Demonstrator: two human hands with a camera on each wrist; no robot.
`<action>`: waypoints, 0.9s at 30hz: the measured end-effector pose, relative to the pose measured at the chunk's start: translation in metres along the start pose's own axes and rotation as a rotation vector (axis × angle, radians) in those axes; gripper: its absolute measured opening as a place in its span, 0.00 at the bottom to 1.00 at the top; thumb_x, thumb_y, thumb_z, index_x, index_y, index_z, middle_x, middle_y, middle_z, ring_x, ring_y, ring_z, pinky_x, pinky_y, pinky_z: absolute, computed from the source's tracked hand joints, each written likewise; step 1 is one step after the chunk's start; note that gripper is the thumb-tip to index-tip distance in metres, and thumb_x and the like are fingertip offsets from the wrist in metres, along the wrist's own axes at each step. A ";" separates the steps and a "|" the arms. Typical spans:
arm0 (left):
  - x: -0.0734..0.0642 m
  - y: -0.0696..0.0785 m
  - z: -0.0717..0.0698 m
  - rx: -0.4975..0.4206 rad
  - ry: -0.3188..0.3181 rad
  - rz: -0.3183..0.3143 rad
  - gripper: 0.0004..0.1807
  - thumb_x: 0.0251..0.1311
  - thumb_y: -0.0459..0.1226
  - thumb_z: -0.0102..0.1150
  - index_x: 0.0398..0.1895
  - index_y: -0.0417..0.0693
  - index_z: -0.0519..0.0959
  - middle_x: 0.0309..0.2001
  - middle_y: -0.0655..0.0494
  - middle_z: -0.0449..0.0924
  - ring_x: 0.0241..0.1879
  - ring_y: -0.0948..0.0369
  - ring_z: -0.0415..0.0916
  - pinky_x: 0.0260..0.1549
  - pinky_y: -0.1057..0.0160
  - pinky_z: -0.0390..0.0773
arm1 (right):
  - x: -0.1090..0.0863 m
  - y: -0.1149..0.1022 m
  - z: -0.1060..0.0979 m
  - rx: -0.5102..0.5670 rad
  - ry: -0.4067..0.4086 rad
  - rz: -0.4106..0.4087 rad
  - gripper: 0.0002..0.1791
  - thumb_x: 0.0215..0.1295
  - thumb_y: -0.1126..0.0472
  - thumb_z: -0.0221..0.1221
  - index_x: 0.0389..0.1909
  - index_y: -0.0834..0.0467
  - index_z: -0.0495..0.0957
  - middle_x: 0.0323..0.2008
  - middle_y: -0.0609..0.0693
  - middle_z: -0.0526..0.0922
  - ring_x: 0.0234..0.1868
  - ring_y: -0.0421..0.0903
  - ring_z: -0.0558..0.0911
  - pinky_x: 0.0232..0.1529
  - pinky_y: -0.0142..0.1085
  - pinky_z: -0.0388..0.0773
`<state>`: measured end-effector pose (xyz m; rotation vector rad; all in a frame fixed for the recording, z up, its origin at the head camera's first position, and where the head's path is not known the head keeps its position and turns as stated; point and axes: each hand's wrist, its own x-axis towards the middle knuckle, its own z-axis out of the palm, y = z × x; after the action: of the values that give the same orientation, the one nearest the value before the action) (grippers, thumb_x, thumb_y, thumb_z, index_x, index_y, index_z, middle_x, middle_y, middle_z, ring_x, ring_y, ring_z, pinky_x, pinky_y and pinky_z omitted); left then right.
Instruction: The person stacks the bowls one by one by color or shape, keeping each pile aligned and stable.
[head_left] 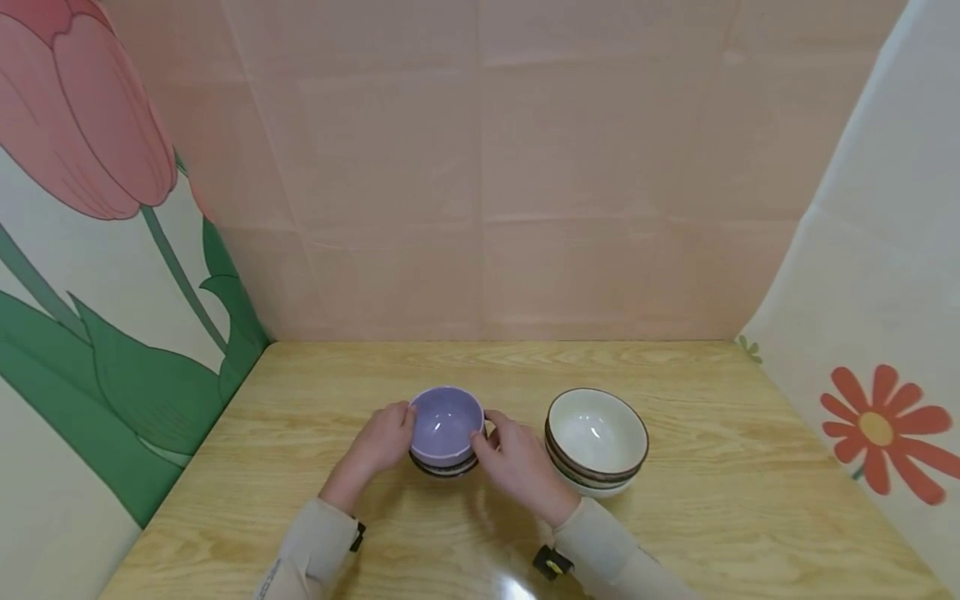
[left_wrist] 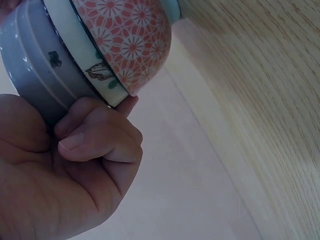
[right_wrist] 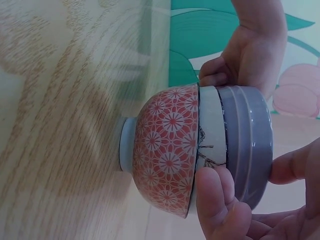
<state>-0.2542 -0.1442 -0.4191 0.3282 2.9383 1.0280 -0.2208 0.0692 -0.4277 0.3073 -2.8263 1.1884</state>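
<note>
A purple bowl [head_left: 447, 425] tops a nested stack between both hands. Beneath its ridged outside shows the pale band of a white painted bowl [right_wrist: 212, 122], and that one sits in a red bowl with white flower patterns [right_wrist: 167, 150]. The red bowl's pale foot is right at the tabletop in the right wrist view. My left hand [head_left: 387, 437] grips the stack from the left, thumb by the purple rim and fingers curled against the side. From the right, my right hand [head_left: 519, 463] holds it, thumb at the purple rim and fingertips against the white band.
Right of the hands stands another nested stack, topped by a white bowl with a brown rim [head_left: 597, 429]. Both stacks are on a wood-grain table [head_left: 675, 533]. A pink cloth backdrop [head_left: 480, 192] rises behind, with flower-printed cloths at either side.
</note>
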 end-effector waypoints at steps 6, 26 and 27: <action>0.000 0.000 0.001 -0.019 -0.015 -0.014 0.20 0.77 0.38 0.38 0.47 0.31 0.79 0.41 0.39 0.83 0.41 0.49 0.81 0.43 0.47 0.80 | -0.001 0.001 0.000 0.011 -0.013 0.010 0.27 0.70 0.52 0.56 0.62 0.66 0.73 0.27 0.46 0.78 0.24 0.41 0.75 0.23 0.35 0.73; -0.014 -0.015 0.000 0.061 0.091 -0.106 0.35 0.78 0.56 0.31 0.62 0.36 0.74 0.55 0.37 0.79 0.57 0.41 0.76 0.55 0.40 0.74 | -0.028 0.000 -0.047 -0.108 -0.015 -0.180 0.12 0.72 0.54 0.57 0.48 0.54 0.84 0.24 0.36 0.78 0.22 0.32 0.72 0.26 0.30 0.72; -0.015 -0.017 -0.001 0.091 0.114 -0.096 0.33 0.78 0.54 0.32 0.62 0.36 0.75 0.53 0.37 0.79 0.55 0.41 0.76 0.54 0.40 0.75 | -0.030 0.002 -0.058 -0.090 -0.025 -0.208 0.10 0.72 0.56 0.57 0.45 0.54 0.85 0.24 0.36 0.78 0.22 0.32 0.73 0.25 0.30 0.73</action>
<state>-0.2431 -0.1607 -0.4295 0.1325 3.0738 0.9337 -0.1932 0.1165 -0.3923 0.5967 -2.7746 1.0189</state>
